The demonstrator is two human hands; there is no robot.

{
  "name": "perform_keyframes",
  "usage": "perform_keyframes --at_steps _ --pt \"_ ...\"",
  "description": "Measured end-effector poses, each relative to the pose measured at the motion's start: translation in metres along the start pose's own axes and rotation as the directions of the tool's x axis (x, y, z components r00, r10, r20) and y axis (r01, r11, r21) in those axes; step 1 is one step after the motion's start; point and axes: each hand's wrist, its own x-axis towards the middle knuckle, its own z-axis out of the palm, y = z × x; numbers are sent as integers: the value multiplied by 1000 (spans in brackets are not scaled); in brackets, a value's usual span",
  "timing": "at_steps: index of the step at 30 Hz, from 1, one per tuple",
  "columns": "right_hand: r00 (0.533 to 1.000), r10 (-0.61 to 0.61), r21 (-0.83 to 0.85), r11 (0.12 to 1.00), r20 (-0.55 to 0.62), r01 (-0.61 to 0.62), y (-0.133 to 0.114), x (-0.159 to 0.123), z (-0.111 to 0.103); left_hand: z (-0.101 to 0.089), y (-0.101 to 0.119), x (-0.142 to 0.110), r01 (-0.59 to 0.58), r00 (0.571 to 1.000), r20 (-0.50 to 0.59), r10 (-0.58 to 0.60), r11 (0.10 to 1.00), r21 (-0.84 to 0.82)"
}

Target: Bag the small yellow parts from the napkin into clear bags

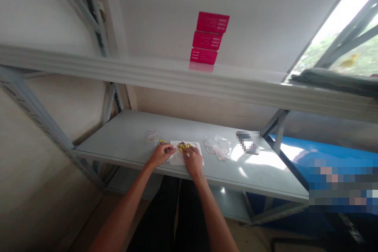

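Observation:
A white sheet (177, 160) lies near the front edge of the grey table, bearing a heap of small yellow pieces (183, 147) with some dark ones among them. My right hand (193, 160) rests over the heap's right side, fingers bent down and touching it; their tips are partly hidden. At the sheet's left edge, my left hand (162, 154) has thumb and fingers drawn together in a pinch. Whatever it holds is too small to make out. Just beyond it is another little yellow cluster (162, 141), beside a clear zip bag (152, 136).
Crumpled clear plastic bags (218, 147) lie right of the sheet, with a blurred-out item (248, 142) farther right. A thick upper shelf (165, 75) crosses above the table (124, 136), with pink labels (208, 40) above it. Metal posts stand at the sides.

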Motion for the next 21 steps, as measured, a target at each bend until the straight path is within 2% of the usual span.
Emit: perform_keyframes --at_steps 5,8,12,16,21 --pt "998 49 81 996 -43 -45 1 -2 -2 1 -2 0 -2 1000 -1 2 1000 3" --pt "995 52 245 969 -88 -28 0 -1 -6 1 -1 0 -4 1000 7 4 1000 15" --pt "1000 -14 447 895 -12 18 -4 0 -11 1 0 0 -49 998 47 47 998 44" --pt "999 -2 465 885 48 -21 -6 -1 -11 2 -2 0 -89 994 68 86 995 43" --pt "983 -147 517 853 106 72 -8 -2 -8 1 -2 -1 -60 994 87 59 998 8"
